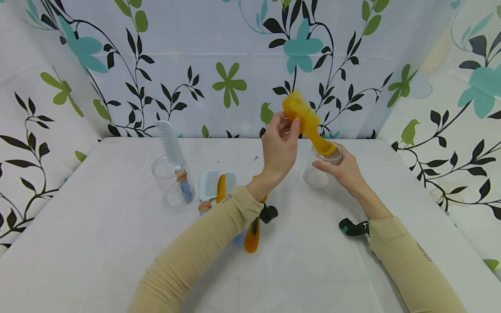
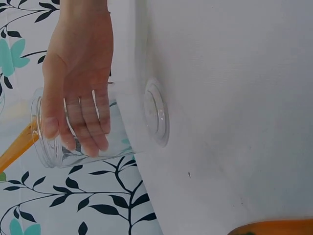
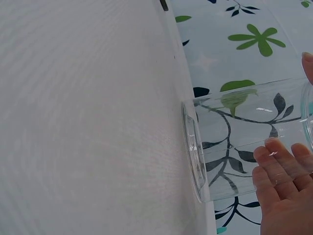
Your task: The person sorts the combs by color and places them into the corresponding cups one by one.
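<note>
My left hand [image 1: 282, 141] pinches a yellow comb [image 1: 300, 111] by its toothed head, handle slanting down to the right. The handle's end is at the mouth of a clear jar [image 1: 315, 178], which my right hand [image 1: 339, 167] grips near the rim. Through the jar's wall [image 3: 230, 142], fingers [image 3: 279, 171] of the right hand show in the right wrist view. From the left wrist, that jar [image 2: 122, 127] and the comb's handle [image 2: 17, 147] are visible, but the left hand is not.
Left on the white table [image 1: 98, 226], another clear jar [image 1: 166, 191] holds a pale blue comb [image 1: 170, 141] with a brown bear figure. More light blue and orange combs [image 1: 252, 239] lie in the middle, partly hidden by my left arm. A floral cloth [image 1: 188, 34] hangs behind.
</note>
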`<action>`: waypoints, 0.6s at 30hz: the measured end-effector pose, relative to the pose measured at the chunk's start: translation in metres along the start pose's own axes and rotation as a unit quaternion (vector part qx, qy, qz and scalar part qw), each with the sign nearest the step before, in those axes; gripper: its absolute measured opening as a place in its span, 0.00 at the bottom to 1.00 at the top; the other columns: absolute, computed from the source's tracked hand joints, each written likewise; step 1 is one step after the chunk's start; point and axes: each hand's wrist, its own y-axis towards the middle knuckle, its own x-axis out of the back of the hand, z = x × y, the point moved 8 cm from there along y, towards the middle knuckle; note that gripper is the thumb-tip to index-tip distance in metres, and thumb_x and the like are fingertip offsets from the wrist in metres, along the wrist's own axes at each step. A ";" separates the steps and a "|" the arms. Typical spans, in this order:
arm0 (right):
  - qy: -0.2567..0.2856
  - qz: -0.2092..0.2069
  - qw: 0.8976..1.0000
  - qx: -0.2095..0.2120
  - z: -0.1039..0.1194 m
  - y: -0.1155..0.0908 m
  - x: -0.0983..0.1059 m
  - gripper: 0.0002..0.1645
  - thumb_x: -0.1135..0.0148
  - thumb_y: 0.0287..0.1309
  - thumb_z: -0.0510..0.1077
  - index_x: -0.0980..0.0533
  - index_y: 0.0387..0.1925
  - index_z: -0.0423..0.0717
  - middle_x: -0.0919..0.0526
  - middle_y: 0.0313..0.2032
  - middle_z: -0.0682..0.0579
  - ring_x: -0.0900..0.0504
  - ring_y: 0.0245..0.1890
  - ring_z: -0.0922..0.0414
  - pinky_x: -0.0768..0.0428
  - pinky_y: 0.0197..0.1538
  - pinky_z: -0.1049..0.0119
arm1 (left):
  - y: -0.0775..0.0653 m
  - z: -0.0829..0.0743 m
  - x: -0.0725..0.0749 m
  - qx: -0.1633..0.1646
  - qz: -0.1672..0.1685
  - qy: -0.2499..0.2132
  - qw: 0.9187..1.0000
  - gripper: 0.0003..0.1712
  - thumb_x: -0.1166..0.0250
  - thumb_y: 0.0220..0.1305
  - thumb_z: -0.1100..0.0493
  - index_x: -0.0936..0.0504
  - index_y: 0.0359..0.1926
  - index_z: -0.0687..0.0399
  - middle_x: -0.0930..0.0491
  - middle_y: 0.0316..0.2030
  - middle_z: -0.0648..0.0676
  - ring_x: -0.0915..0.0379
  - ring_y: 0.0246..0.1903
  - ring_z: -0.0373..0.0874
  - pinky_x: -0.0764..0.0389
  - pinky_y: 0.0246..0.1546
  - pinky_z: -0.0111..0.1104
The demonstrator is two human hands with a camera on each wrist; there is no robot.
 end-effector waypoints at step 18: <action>-0.004 -0.004 1.000 0.001 -0.001 0.001 0.000 0.48 0.31 0.60 0.57 0.43 0.75 0.50 0.33 0.71 0.46 0.31 0.66 0.45 0.30 0.69 0.44 | -0.013 0.020 -0.024 0.062 0.079 0.038 0.994 0.17 0.47 0.77 0.56 0.25 0.56 0.64 0.17 0.50 0.60 0.17 0.51 0.48 0.18 0.50 0.25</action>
